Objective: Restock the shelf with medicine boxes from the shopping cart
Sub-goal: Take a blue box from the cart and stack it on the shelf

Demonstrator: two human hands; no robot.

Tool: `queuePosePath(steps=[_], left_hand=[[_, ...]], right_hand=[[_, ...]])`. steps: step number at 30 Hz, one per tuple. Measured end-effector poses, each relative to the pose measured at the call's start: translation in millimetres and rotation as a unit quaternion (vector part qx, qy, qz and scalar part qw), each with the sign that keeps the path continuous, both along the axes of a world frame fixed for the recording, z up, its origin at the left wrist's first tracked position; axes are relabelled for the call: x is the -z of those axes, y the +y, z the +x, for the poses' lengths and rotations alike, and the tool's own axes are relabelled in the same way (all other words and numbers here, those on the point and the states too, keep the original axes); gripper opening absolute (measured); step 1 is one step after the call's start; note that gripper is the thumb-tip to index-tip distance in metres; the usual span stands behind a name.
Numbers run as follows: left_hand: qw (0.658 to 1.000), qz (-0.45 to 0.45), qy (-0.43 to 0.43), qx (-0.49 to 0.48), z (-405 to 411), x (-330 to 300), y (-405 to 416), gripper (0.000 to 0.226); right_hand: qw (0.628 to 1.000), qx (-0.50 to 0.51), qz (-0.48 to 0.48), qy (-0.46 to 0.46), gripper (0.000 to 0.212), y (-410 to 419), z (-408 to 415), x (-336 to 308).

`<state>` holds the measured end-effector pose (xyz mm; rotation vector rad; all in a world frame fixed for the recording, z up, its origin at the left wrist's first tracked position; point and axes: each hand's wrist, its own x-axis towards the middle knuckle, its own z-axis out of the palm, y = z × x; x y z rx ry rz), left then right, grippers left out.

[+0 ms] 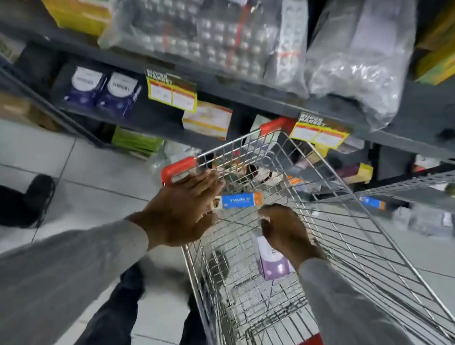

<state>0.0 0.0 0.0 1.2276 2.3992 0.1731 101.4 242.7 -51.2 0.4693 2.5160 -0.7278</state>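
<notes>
The wire shopping cart [339, 227] with red corner guards stands against the grey shelf [232, 90]. My left hand [185, 210] lies flat with fingers spread on the cart's left rim, beside a red corner. My right hand [285, 234] is inside the basket, seen from the back with its fingers curled down. A blue and orange medicine box [241, 201] sits between the two hands, its ends close to both sets of fingertips. A purple and white box [273, 263] lies under my right wrist. More small boxes [250, 171] lie at the cart's far end.
The shelf holds bagged blister packs [201, 20], dark blue boxes [102, 91], yellow price tags [170, 91] and a blue and orange box [372, 202] low on the right. Another person's dark leg and shoe [9, 199] are on the tiled floor at left.
</notes>
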Motion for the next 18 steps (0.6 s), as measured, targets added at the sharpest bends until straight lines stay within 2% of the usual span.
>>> queuePosePath(steps=[2, 5, 8, 12, 18], left_hand=[[1.000, 0.002, 0.007, 0.001, -3.7, 6.9, 0.2, 0.071], [1.000, -0.003, 0.018, -0.002, -4.5, 12.5, -0.2, 0.072], [1.000, 0.001, 0.016, -0.003, -4.9, 13.0, 1.0, 0.073], [1.000, 0.003, 0.021, 0.000, -5.1, 12.0, 0.9, 0.072], [1.000, 0.000, 0.025, 0.000, -6.1, 17.9, -1.0, 0.072]], right_hand=[[0.999, -0.024, 0.026, -0.002, 0.030, 3.9, -17.1, 26.6], [0.999, -0.031, 0.018, 0.014, 0.040, 7.0, -41.0, 62.8], [0.997, -0.071, 0.017, -0.008, 0.048, 10.0, -53.2, 88.4], [0.996, -0.074, 0.001, -0.044, 0.048, 14.0, -60.3, 114.4], [0.999, -0.038, -0.018, -0.031, 0.048, 10.5, -42.5, 123.1]])
